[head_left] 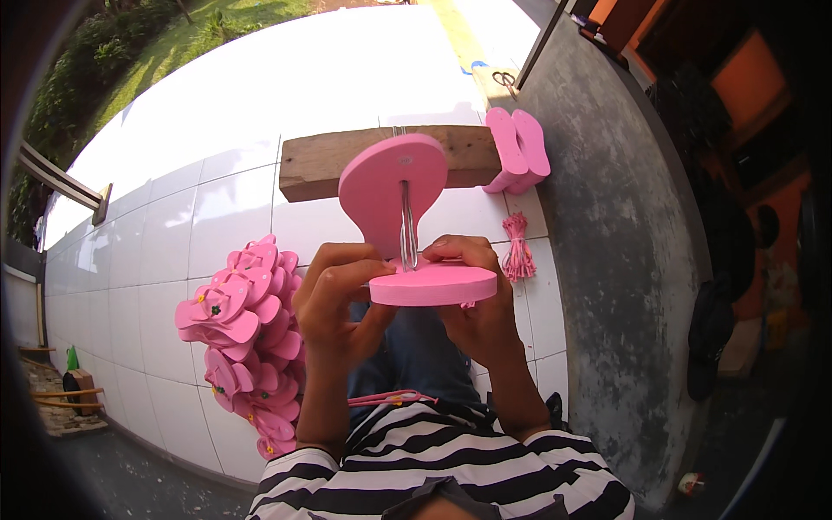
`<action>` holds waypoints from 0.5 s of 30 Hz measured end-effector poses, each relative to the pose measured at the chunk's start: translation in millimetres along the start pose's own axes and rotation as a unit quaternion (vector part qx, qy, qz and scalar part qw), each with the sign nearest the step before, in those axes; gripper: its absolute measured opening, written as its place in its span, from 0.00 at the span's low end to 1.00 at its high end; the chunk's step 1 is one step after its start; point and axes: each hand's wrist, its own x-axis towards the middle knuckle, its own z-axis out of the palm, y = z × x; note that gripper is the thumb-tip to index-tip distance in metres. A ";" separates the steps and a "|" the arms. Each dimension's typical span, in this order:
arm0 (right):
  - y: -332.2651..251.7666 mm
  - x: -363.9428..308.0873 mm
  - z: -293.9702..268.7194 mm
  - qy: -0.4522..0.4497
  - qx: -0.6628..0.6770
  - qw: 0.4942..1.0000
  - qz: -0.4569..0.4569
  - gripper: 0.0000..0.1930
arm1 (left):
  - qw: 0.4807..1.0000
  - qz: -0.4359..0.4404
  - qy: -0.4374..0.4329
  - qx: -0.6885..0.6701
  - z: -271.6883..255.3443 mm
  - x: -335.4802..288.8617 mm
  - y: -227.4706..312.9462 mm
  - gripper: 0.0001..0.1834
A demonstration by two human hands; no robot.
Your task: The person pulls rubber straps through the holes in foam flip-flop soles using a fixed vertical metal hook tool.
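A pink flip-flop sole (390,178) is bent in front of me, its near end tipped up so the edge faces me. Thin metal rods (407,221) run between its far part and its near end. My left hand (336,295) grips the near end's left side, thumb below and fingers on top. On the right side, my right hand (477,299) pinches the same end; a small pink bit shows beneath it, too hidden to name. Behind the sole lies a thick wooden block (312,165) with metal wire around it. A pink strap (390,399) rests across my lap.
Finished-looking pink flip-flops (251,321) are piled on the left. To the right lie a tied bundle of pink straps (517,247) and several upright pink soles (520,152) against the block's end. Scissors (504,81) lie farther back. A grey ledge (607,303) borders the white tiles.
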 end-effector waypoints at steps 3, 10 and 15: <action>-11.3 4.4 -0.8 0.018 -0.059 0.998 0.018 0.27 | 0.989 -0.122 0.017 -0.086 5.5 4.7 13.8 0.12; -2.5 9.0 8.7 0.112 -0.153 0.982 0.023 0.38 | 0.968 -0.216 0.036 -0.125 11.9 26.5 21.0 0.11; 31.6 43.3 29.6 0.200 -0.180 0.963 -0.002 0.44 | 0.992 -0.094 0.087 -0.003 29.5 50.2 -30.0 0.12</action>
